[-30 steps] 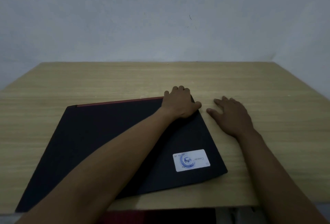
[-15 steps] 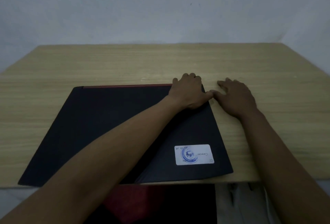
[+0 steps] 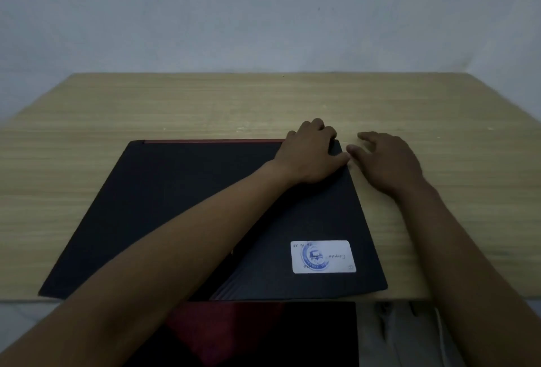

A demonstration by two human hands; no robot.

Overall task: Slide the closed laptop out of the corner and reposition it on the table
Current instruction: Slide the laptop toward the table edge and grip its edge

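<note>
A closed black laptop [image 3: 187, 208] is lying flat on a pale wood-grain table [image 3: 117, 109], its near edge running along the table's near edge and a thin red strip [image 3: 213, 141] showing along its far edge. The left hand [image 3: 311, 155] is reaching across the lid and resting palm-down on the laptop's far right corner, its fingers curling over the far edge and its thumb lying along the right edge; it is gripping that corner rather than lying open. The right hand [image 3: 386, 161] is resting on the bare table just beside the same corner, palm down, fingers loosely spread and slightly bent, holding nothing; its thumb tip is lying against or very near the left thumb at the laptop's edge, and actual contact cannot be told. A white sticker [image 3: 323, 256] with a blue round emblem is sitting on the lid near the right front corner. A plain pale wall [image 3: 263, 15] is rising behind the table.
</note>
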